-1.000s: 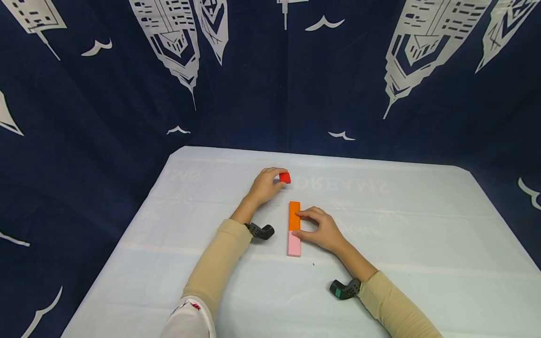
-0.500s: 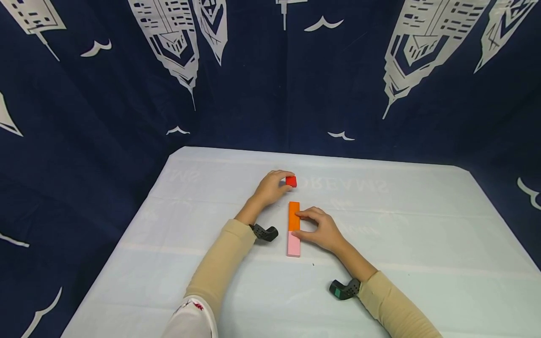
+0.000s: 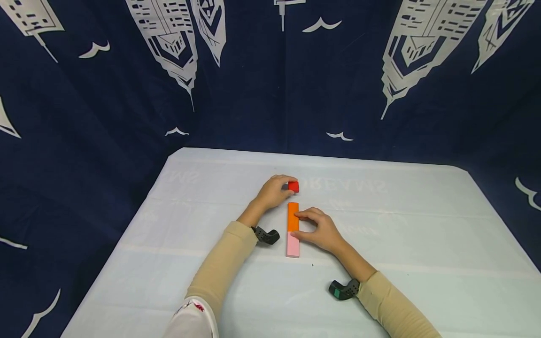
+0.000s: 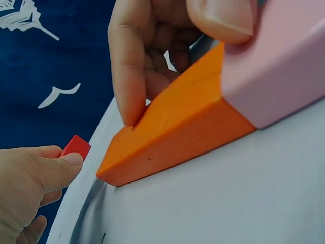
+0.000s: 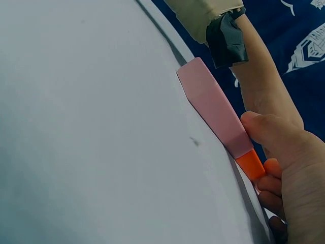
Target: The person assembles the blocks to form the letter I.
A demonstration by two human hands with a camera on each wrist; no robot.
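Note:
My left hand [image 3: 272,192] pinches a small red block [image 3: 294,187] between thumb and fingers; in the left wrist view the red block [image 4: 77,146] sticks out past the thumb tip. Just nearer to me, an orange block [image 3: 293,215] and a pink block [image 3: 293,247] lie end to end in a straight line on the table, touching. My right hand [image 3: 323,231] rests against their right side, its index finger on the orange block and its thumb on the pink one by the seam. A gap separates the red block from the orange block's far end.
A white cloth with faint lettering covers the table [image 3: 405,225]. Behind it hangs a dark blue curtain [image 3: 253,108] printed with white buildings and birds. A black device sits on the left wrist [image 3: 266,236] and another on the right wrist [image 3: 344,289].
My left hand has brought the red block rightward and toward me, nearly in line with the orange block's far end. The right hand and the two lying blocks stay in place.

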